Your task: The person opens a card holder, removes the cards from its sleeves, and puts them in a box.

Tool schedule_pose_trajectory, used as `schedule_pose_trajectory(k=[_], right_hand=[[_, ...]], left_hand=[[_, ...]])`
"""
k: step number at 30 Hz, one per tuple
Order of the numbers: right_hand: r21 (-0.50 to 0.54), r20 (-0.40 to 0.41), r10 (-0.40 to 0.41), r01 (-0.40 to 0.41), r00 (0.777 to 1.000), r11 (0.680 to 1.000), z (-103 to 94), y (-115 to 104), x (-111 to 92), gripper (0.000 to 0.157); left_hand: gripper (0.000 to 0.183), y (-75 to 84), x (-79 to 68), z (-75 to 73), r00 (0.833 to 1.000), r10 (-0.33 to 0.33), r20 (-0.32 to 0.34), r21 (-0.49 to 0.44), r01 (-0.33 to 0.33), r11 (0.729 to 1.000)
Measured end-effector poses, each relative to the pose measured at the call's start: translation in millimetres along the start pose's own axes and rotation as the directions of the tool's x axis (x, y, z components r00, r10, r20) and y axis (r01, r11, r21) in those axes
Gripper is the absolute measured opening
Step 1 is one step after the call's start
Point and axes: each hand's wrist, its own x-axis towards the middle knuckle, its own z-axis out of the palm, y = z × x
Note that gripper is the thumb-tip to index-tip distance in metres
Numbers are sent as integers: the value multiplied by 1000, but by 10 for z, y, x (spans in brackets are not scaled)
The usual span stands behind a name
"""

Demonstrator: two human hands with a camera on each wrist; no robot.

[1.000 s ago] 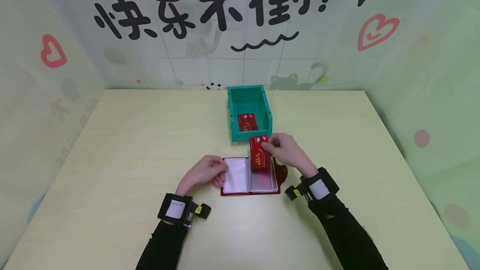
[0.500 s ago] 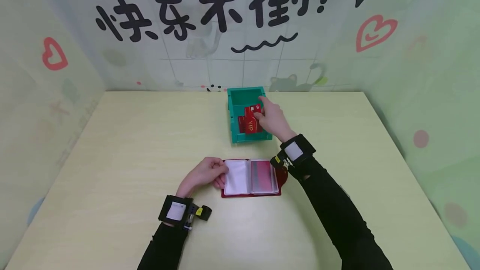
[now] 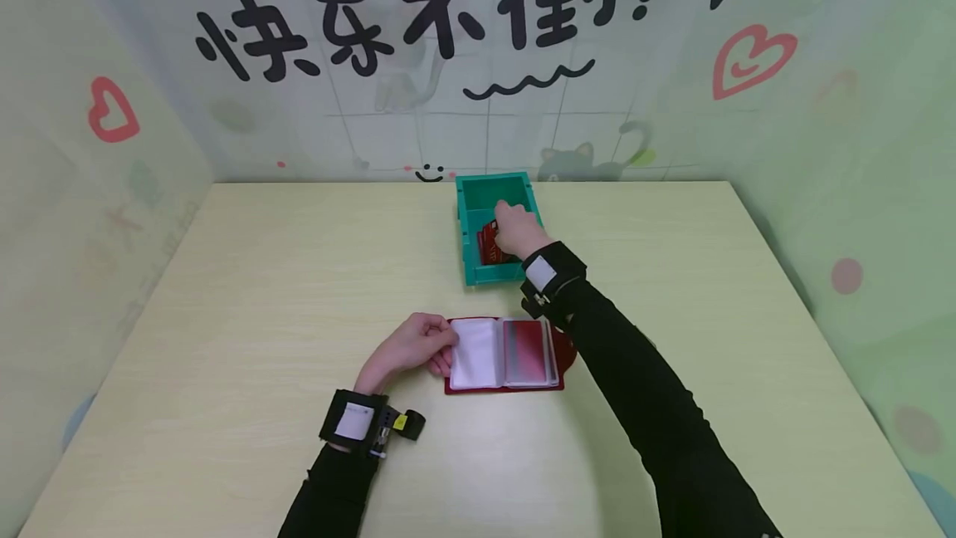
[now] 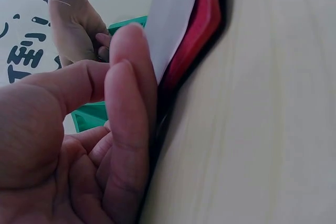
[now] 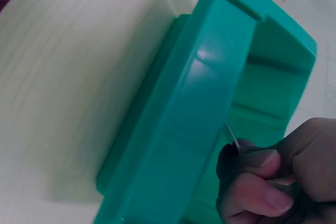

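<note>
A red card holder (image 3: 475, 359) lies spread open on the table, with a white page at left and a reddish card (image 3: 525, 351) behind a clear sleeve at right. My left hand (image 3: 414, 344) pinches its left edge; the left wrist view shows fingertips against the white page (image 4: 173, 19). Inside the green bin (image 3: 493, 274), red cards (image 3: 489, 245) overlap on the floor. My right hand (image 3: 519, 229) reaches in over them with curled fingers. In the right wrist view a thin card edge (image 5: 232, 134) sticks out from those fingers, the rest hidden.
The bin stands beyond the card holder, toward the back of the pale wooden table (image 3: 314, 264). Printed fabric walls (image 3: 358, 123) border the table at the back and both sides. Black wrist straps with cameras (image 3: 373, 422) sit on both forearms.
My right hand carried a red VIP card from the card holder forward into the bin, then moved left over the cards as its fingers curled. My left hand stayed at the holder's edge.
</note>
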Motion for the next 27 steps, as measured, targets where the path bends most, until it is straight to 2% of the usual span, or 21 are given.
schedule_pose_trajectory(k=[3,6,10,14,21,24,27], right_hand=[[-10,50,34,-33,998,999,70,-22,19,41],[-12,84,69,-69,994,998,124,-43,20,47],[-55,85,95,-91,992,994,171,-70,18,55],[-116,40,112,-107,993,988,200,-114,1,52],[-171,-55,82,-90,995,981,238,-170,-43,32],[-146,-91,40,-53,995,988,249,-139,-71,26],[-65,-163,-20,10,986,998,228,-98,-163,23]], left_hand=[[18,7,-18,15,1000,3,5,-3,-3,1000],[18,15,-38,26,1000,-1,7,0,1,1000],[18,28,-59,34,1000,-15,1,0,15,1000],[18,38,-64,26,1000,-18,0,4,18,1000],[17,46,-67,5,1000,-13,11,-1,13,1000],[17,47,-66,-4,1000,-12,13,-1,13,1000],[17,54,-62,-17,1000,-15,16,7,15,1000]])
